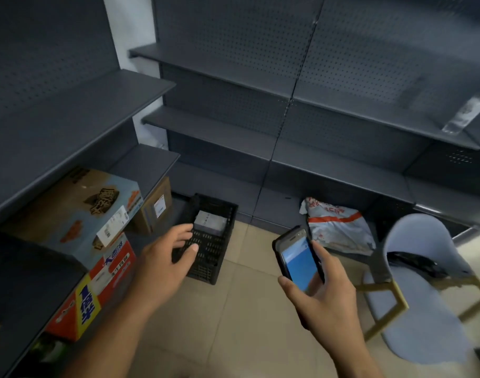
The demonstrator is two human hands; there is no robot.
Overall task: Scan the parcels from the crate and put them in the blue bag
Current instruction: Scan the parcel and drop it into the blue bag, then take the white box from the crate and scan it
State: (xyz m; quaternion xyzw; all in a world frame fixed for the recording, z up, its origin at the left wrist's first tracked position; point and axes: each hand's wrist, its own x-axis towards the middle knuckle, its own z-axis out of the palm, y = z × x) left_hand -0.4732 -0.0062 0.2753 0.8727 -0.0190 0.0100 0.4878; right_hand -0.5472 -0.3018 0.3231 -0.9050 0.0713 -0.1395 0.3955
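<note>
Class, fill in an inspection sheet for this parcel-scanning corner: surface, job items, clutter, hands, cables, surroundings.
Surface: beige tiled floor.
Job's things: black crate on the floor holding a grey parcel; handheld scanner, screen lit; blue bag not seen.
Clutter: printed cartons on the left lower shelf; white and orange mailer bag on the floor.
Hands: left hand open, reaching at the crate; right hand holds the scanner.
Cables: nothing seen.
Surroundings: dark pegboard shelving; pale chair.

Left hand [169, 257] reaches empty over the black crate [210, 249] holding a grey parcel [210, 221]; right hand [322, 293] grips a scanner [297, 259].
</note>
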